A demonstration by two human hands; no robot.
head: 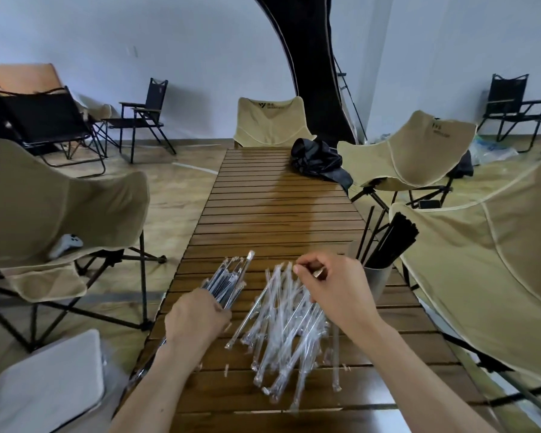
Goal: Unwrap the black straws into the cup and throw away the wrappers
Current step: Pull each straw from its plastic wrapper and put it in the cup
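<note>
Slatted table [272, 214]: left hand [197, 320] grips wrapped straws [228, 276] ready; right hand [331, 285] pinches wrapper, cup [378, 276] at 2 o'clock

A long brown table [272, 210] made of wooden slats holds everything. A big heap of clear, empty wrappers [286, 326] lies on it near the front. Tiny torn wrapper bits [226, 370] lie around the heap. A grey cup [376, 281] full of black straws [388, 242] stands at the right edge. A crumpled black bag [319, 162] sits at the far end.
</note>
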